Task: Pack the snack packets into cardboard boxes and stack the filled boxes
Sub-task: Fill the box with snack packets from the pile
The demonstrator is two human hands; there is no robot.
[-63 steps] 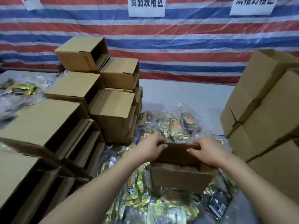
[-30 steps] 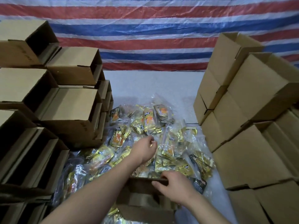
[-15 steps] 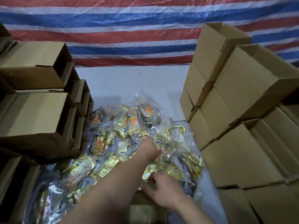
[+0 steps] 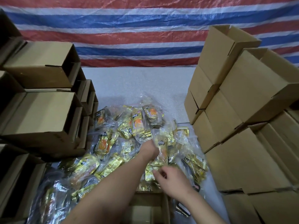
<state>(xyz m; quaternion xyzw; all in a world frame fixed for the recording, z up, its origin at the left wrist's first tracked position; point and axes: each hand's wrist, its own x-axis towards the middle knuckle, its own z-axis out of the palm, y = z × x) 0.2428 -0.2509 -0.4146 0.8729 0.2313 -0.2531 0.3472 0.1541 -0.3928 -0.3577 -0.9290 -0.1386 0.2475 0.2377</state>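
Observation:
A heap of gold and orange snack packets (image 4: 137,125) in clear plastic bags covers the middle of the white table. My left hand (image 4: 149,150) reaches into the heap and grips one clear bag of packets (image 4: 162,143), which looks blurred and slightly raised. Closer to me, my right hand (image 4: 171,180) hovers just above the packets with loosely curled fingers and nothing in it. An open cardboard box (image 4: 145,206) sits at the bottom edge under my forearms, its inside partly hidden.
Open-ended cardboard boxes (image 4: 40,110) are stacked on their sides at the left. Taller stacked boxes (image 4: 242,110) form a wall at the right. A striped red, white and blue tarp (image 4: 129,29) hangs behind. Bare white tabletop (image 4: 137,81) lies beyond the heap.
My right hand has left the box's rim and moved forward over the packets. My left hand has gone from the box into the heap and taken hold of a bag. The view has tilted down.

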